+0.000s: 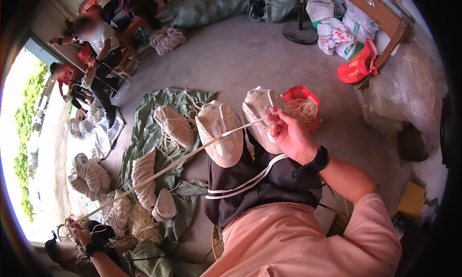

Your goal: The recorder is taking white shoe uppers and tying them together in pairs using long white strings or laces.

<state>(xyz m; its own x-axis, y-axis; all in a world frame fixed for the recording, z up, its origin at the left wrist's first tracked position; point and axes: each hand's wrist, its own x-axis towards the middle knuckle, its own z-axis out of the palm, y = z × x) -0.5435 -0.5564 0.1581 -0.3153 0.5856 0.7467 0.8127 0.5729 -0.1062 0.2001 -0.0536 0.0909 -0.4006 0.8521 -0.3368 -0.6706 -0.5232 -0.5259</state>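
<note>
A long white shoelace [166,169] is stretched taut across the view. Its right end is pinched in the fingers of my right hand [294,141], above one white sneaker [256,99]. Far out at the lower left, my left hand [81,235] closes around the other stretch of the lace; its fingers are small and partly hidden. A second white sneaker [219,144] rests on my other knee, under the lace. Both sneakers lie on my dark trousers [262,192]. Behind my right hand sits a red container [294,91] filled with pale laces.
A dark green sheet [144,118] on the floor bears a loose sneaker [174,126], stacked white shoes [144,180] and a heap of laces [146,225]. Co-workers [98,46] sit at the upper left; another person [62,252] is close by my left hand. Plastic bags [344,29] lie at the upper right.
</note>
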